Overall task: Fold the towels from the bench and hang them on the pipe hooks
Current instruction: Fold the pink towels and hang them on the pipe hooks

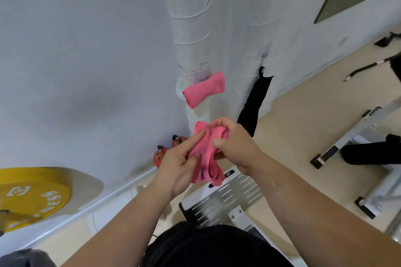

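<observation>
Between the fingers [196, 136] of left hand [180, 165] & right hand [234, 145]: bunched pink towel [206, 158], both curled on it; above them, 2nd towel [204, 89] on pipe [191, 28].

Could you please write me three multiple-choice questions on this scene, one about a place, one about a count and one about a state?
1. Where is the hung pink towel?
A. on a hook at the wrapped pipe
B. in a basket
C. on a chair

2. How many pink towels show?
A. one
B. two
C. three

3. How is the held pink towel handled?
A. it lies loose, untouched
B. only one hand touches it
C. both the left hand and the right hand grip it

Answers:
1 A, it hangs at the pipe, above the hands.
2 B, one hangs and one is in the hands.
3 C, each hand's fingers and thumb close on the cloth.
</observation>
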Demonstrator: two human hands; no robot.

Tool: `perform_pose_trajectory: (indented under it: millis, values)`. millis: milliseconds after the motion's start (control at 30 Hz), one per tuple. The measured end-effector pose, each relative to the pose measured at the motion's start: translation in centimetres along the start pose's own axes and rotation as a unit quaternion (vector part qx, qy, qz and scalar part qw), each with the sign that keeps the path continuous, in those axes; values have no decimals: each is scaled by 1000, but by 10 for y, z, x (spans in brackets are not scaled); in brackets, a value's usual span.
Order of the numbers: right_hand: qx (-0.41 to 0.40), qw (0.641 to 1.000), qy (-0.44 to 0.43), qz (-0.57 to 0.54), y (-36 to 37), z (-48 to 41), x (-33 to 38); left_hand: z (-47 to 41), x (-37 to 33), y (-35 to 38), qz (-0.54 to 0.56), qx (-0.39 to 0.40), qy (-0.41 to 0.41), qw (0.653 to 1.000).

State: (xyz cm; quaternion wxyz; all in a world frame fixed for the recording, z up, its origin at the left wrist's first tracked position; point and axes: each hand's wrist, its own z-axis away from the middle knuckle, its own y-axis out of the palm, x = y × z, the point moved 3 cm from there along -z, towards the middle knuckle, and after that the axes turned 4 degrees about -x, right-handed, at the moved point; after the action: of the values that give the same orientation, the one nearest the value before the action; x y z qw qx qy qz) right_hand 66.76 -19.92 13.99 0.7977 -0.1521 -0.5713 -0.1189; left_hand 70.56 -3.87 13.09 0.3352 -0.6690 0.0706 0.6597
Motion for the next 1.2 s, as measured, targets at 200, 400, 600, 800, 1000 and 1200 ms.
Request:
perform_pose_trajectory:
  millis: [200, 400, 600, 800, 1000, 1200]
  values:
    - [-68, 997, -21, -7, 46, -11, 19, -13, 1, -33, 94, -3, -22, 995]
    - [-85, 996, -15, -3, 75, -12, 33, -29, 17, -74, 92, 2, 12, 996]
    - [55, 971, -81, 219, 71, -6, 53, -42, 12, -105, 190, 144, 1, 971]
    - [40, 992, -56, 103, 55, -16, 62, -68, 22, -118, 307, 166, -104, 932]
    - [-90, 995, -27, -20, 22, -27, 52, -75, 27, -105, 322, 170, -138, 921]
    - [-142, 986, -22, -86, -19, -44, 47, -87, -12, -67, 300, 53, -43, 952]
